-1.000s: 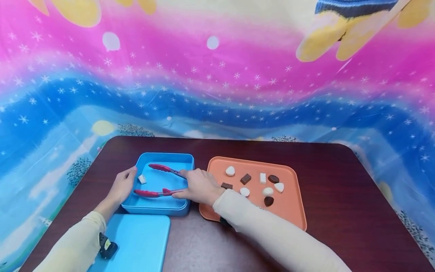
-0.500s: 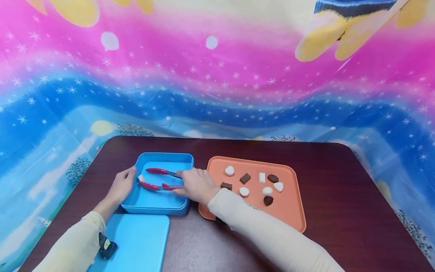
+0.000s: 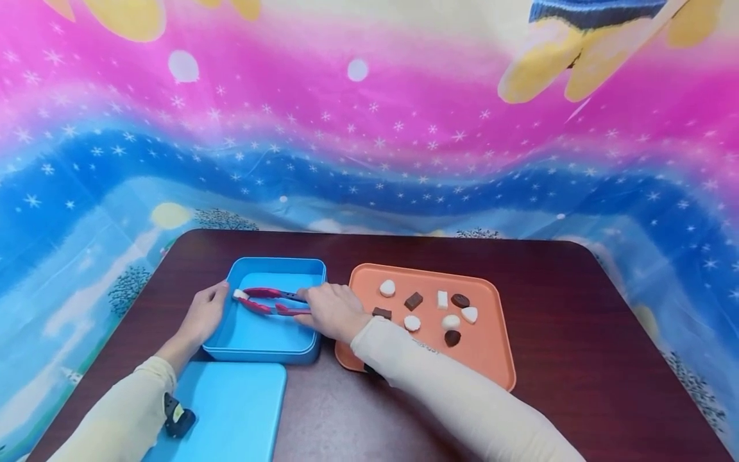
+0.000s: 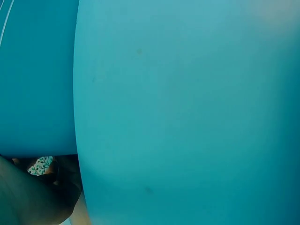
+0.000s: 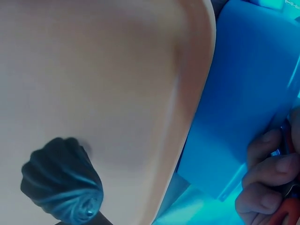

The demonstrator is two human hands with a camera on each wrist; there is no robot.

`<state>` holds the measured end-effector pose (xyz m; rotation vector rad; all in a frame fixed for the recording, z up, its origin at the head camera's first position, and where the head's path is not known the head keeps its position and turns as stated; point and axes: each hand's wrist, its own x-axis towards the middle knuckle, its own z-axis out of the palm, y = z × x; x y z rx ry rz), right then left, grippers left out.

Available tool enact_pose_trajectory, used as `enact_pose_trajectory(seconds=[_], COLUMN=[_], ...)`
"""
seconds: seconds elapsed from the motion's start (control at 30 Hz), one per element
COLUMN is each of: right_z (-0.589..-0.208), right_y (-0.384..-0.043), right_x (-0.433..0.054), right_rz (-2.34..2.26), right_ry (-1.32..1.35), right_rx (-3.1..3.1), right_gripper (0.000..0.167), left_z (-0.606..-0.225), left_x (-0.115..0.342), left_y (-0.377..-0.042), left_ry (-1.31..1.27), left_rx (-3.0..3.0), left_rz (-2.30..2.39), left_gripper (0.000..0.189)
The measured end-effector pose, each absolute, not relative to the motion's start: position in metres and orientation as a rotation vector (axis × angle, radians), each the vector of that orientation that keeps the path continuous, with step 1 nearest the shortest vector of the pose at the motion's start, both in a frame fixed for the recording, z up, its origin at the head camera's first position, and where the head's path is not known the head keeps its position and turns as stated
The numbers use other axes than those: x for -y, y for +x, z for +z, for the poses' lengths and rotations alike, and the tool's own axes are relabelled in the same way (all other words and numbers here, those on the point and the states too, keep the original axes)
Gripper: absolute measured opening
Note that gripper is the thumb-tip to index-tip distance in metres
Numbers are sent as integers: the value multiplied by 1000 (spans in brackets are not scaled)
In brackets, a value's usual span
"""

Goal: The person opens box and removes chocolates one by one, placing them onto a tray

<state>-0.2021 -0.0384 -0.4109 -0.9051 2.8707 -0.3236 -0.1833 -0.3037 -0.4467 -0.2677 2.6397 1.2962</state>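
My right hand (image 3: 335, 311) grips the handles of red-tipped tongs (image 3: 262, 293), which reach into a blue lidless box (image 3: 262, 353). The tong tips close around a small white block (image 3: 239, 294) near the box's left wall. In the right wrist view, curled fingers (image 5: 269, 171) wrap the tongs at the right edge. My left hand (image 3: 202, 314) holds the left wall of the box at its rim, most of its fingers hidden outside. The left wrist view has only part of that hand (image 4: 35, 194), dark at the lower left.
An orange tray (image 3: 485, 366) to the right bears several white and brown chocolate-like pieces. A dark swirled piece (image 5: 61, 183) lies on it in the right wrist view. A light blue lid (image 3: 231, 410) lies in front of the box. A patterned cloth (image 3: 369, 128) hangs behind the table.
The tongs have moved back and left inside the box, and their spread arms have drawn together on the white block. My left hand stays at the box wall.
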Motion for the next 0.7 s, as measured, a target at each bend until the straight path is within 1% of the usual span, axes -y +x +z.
enact_pose_trajectory(seconds=[0.3,0.7], right_z=[-412,-414], right_y=[-202,-201], right_x=[39,37], right_rz=[-328,-352], right_ry=[-892,-908], right_rx=[-2868,-2887], right_gripper=[45,43], left_z=[-447,-448], left_x=[305,303], left_y=[-183,-182], left_ry=[-295,-290], left_rx=[-2623,-2643], left_rz=[1293,1295], left_gripper=[74,73])
